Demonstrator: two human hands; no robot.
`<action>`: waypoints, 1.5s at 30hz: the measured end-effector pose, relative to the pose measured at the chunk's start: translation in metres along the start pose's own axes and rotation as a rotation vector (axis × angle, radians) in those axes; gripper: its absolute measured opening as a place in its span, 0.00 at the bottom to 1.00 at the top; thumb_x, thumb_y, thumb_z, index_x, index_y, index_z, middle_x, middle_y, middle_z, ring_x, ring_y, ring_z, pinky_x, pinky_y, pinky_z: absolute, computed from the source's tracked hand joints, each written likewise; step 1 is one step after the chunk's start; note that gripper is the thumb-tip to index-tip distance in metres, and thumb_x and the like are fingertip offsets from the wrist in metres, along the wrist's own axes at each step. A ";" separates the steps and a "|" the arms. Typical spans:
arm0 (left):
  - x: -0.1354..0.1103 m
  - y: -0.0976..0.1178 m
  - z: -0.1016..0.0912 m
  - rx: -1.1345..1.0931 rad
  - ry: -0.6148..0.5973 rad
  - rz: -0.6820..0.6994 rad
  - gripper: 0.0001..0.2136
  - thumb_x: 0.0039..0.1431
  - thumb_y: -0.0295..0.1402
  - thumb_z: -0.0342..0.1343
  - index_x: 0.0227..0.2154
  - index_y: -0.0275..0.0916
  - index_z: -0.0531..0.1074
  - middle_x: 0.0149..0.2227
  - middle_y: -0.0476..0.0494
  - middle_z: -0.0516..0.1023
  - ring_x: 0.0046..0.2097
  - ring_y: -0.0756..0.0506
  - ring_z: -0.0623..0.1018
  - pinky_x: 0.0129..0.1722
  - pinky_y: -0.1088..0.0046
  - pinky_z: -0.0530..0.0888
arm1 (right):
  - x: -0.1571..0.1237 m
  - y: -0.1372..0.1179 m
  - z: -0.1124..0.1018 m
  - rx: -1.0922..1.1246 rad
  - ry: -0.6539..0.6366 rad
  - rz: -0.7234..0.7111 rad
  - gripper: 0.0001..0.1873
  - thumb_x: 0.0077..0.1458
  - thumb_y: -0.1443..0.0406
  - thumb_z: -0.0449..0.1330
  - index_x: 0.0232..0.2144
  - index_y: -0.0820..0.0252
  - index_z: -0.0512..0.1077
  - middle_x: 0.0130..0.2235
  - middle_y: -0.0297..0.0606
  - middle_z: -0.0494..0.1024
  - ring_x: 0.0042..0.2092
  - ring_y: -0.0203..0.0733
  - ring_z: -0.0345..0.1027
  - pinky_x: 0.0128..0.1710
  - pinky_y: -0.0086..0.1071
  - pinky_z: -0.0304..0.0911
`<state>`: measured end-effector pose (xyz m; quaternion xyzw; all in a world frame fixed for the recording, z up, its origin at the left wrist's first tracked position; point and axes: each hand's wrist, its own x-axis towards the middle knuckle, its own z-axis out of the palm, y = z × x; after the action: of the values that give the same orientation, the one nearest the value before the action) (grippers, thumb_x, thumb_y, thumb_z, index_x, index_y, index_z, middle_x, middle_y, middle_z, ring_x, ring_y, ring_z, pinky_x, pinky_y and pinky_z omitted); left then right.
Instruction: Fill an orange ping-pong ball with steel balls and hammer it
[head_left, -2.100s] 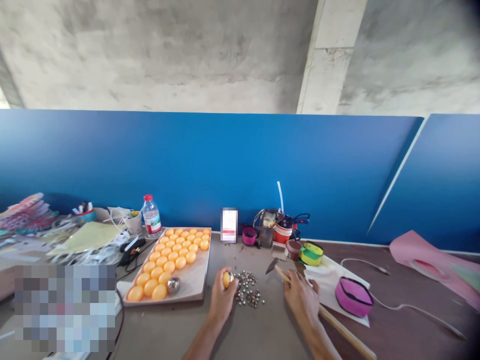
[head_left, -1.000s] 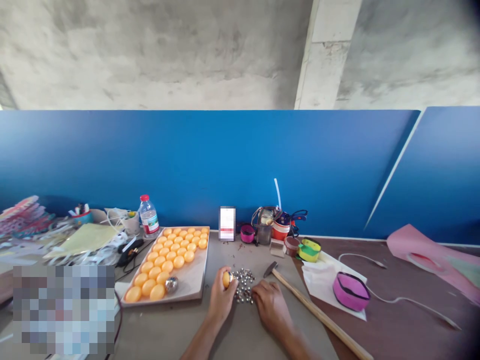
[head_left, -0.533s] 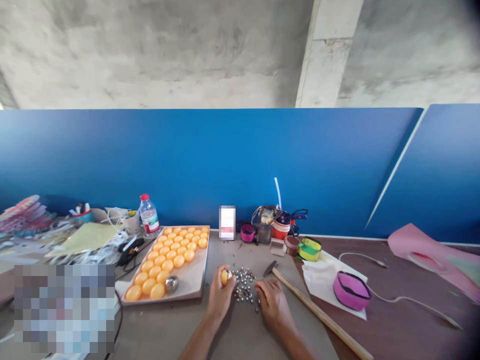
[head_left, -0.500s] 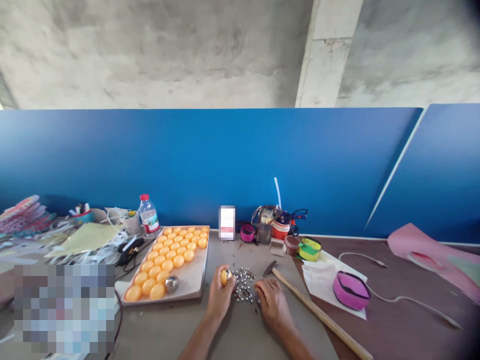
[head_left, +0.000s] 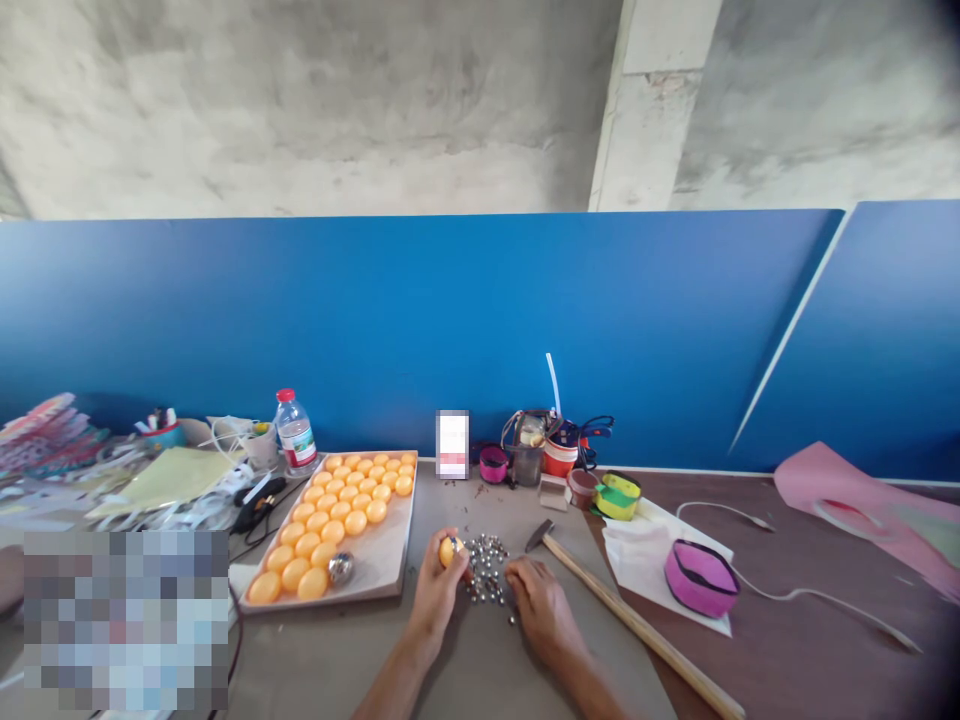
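My left hand (head_left: 433,597) is closed round an orange ball (head_left: 448,550) held just above the table. A heap of small shiny metal studs (head_left: 486,567) lies right beside it. My right hand (head_left: 541,612) rests knuckles-up at the right edge of that heap, fingertips bent down among the studs; whether it holds one is hidden. A hammer (head_left: 628,622) with a long wooden handle lies on the table to the right of my right hand, untouched.
A tray (head_left: 387,562) at the left holds several orange balls and one silver-covered ball (head_left: 340,567). Behind stand a water bottle (head_left: 295,432), small pots and cups (head_left: 556,459), a pink ribbon roll (head_left: 695,578) on white paper, and pink sheet (head_left: 855,505). Papers crowd the far left.
My right hand let go of the hammer, which now lies on the table, and moved left to the studs. The left hand kept the orange ball in place.
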<state>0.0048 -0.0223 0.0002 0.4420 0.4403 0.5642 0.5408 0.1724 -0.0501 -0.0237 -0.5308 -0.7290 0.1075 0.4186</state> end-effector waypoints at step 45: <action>0.000 0.009 0.001 -0.476 -0.301 -0.304 0.10 0.50 0.37 0.61 0.32 0.36 0.72 0.31 0.47 0.76 0.30 0.50 0.75 0.35 0.73 0.71 | 0.006 -0.025 -0.005 0.926 0.038 0.509 0.13 0.42 0.57 0.61 0.26 0.60 0.69 0.21 0.29 0.66 0.21 0.31 0.56 0.22 0.27 0.54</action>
<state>0.0035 -0.0224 0.0095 0.3107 0.2720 0.4923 0.7662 0.1584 -0.0572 -0.0021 -0.4526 -0.4455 0.5068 0.5830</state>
